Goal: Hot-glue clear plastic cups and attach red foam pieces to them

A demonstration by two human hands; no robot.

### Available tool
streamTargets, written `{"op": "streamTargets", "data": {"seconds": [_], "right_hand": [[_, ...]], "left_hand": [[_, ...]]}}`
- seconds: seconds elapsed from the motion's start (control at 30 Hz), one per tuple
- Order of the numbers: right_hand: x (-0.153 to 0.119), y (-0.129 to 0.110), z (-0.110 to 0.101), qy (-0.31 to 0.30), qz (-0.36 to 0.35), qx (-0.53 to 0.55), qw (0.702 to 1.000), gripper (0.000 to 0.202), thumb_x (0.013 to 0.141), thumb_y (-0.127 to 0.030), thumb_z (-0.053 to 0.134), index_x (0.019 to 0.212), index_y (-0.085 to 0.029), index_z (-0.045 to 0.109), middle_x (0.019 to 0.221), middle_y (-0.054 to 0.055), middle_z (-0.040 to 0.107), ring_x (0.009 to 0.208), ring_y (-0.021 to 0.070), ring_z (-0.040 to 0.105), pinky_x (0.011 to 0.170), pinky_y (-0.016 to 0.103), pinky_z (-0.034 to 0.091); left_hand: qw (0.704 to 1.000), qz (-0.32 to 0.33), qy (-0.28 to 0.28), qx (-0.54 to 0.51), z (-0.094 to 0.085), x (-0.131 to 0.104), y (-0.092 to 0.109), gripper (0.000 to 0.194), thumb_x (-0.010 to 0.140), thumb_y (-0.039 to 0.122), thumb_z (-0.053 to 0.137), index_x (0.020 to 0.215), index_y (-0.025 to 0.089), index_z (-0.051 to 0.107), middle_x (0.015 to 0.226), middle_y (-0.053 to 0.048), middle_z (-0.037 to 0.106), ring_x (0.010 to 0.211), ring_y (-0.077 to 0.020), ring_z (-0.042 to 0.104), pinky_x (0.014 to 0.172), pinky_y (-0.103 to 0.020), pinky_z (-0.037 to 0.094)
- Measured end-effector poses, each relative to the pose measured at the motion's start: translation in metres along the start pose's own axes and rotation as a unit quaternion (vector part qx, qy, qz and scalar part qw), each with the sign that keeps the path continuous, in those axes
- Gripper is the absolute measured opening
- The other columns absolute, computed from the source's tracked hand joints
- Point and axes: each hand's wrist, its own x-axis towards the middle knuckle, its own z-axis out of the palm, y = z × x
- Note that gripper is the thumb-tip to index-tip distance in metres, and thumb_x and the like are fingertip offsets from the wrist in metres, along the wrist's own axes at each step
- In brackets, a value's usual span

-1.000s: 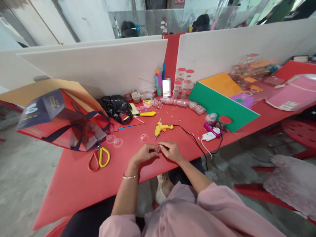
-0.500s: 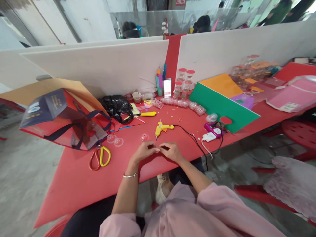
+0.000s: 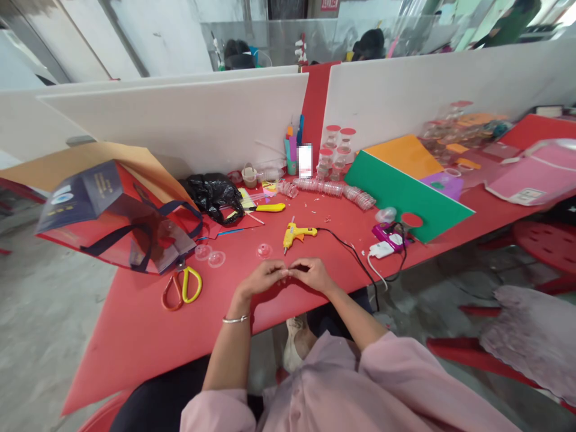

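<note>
Near the front of the red table point(image 3: 135, 336), my left hand point(image 3: 264, 278) and my right hand point(image 3: 311, 275) meet fingertip to fingertip. Both are closed in a pinch; whatever lies between the fingers is too small to make out. Just beyond them rests a yellow hot glue gun point(image 3: 297, 234), its nozzle pointing toward my hands. A small clear plastic dome point(image 3: 264, 251) sits past my left hand. Further left are more clear plastic domes point(image 3: 216, 259) and scissors point(image 3: 182, 288) with one red and one yellow handle.
A large paper bag point(image 3: 121, 210) stands at left, beside a black plastic bag point(image 3: 213, 193). Behind the glue gun are a yellow-handled knife point(image 3: 270, 207) and stacked clear cups point(image 3: 333, 187). At right are a purple power strip point(image 3: 391, 237) and a green board point(image 3: 405, 195).
My two hands stay together at the same spot, with only a slight shift of the fingers. In the background, a person at the far right has moved. The table items are unchanged.
</note>
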Motion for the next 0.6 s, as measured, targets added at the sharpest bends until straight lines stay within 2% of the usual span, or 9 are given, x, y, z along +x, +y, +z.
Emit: {"op": "streamTargets", "data": {"seconds": [0.2,0.3,0.37,0.43,0.6], "right_hand": [[0.000,-0.001,0.000,0.004,-0.019,-0.010,1.000,0.026,0.091,-0.045,0.070,0.087,-0.020,0.078,0.081,0.003,0.078,0.070,0.0178,0.069,0.067,0.027,0.052],[0.000,-0.001,0.001,0.030,-0.013,-0.007,0.999,0.031,0.096,-0.046,0.063,0.086,-0.020,0.077,0.076,0.003,0.076,0.067,0.0171,0.069,0.064,0.026,0.050],[-0.001,0.000,0.003,0.064,-0.009,-0.034,0.997,0.038,0.100,-0.047,0.057,0.079,-0.020,0.074,0.070,0.002,0.073,0.062,0.0159,0.066,0.061,0.025,0.048],[-0.002,0.002,0.006,0.095,-0.018,-0.085,0.992,0.043,0.102,-0.047,0.053,0.073,-0.020,0.070,0.067,0.002,0.071,0.060,0.0152,0.063,0.060,0.026,0.046],[-0.007,0.004,0.014,0.131,-0.033,-0.158,0.978,0.045,0.106,-0.044,0.046,0.075,-0.021,0.069,0.070,0.004,0.072,0.063,0.0157,0.065,0.066,0.026,0.046]], "left_hand": [[1.000,0.003,0.025,-0.009,0.000,0.001,0.002,0.039,0.095,0.049,0.060,0.086,0.012,0.069,0.072,-0.004,0.063,0.068,-0.0131,0.057,0.065,-0.024,0.043],[0.996,0.017,0.075,-0.051,0.008,0.006,0.004,0.035,0.092,0.047,0.066,0.090,0.012,0.070,0.075,-0.005,0.064,0.067,-0.0119,0.058,0.064,-0.023,0.044],[0.982,0.023,0.147,-0.119,0.017,0.011,0.004,0.036,0.089,0.047,0.071,0.095,0.012,0.070,0.078,-0.005,0.066,0.065,-0.0118,0.059,0.061,-0.023,0.046],[0.967,0.007,0.183,-0.178,0.026,0.017,0.002,0.042,0.086,0.047,0.074,0.109,0.012,0.071,0.073,-0.003,0.065,0.056,-0.0107,0.058,0.054,-0.022,0.044],[0.926,-0.022,0.196,-0.322,0.038,0.025,-0.006,0.041,0.076,0.041,0.084,0.102,0.010,0.077,0.065,0.001,0.061,0.045,-0.0052,0.047,0.042,-0.019,0.034]]}}
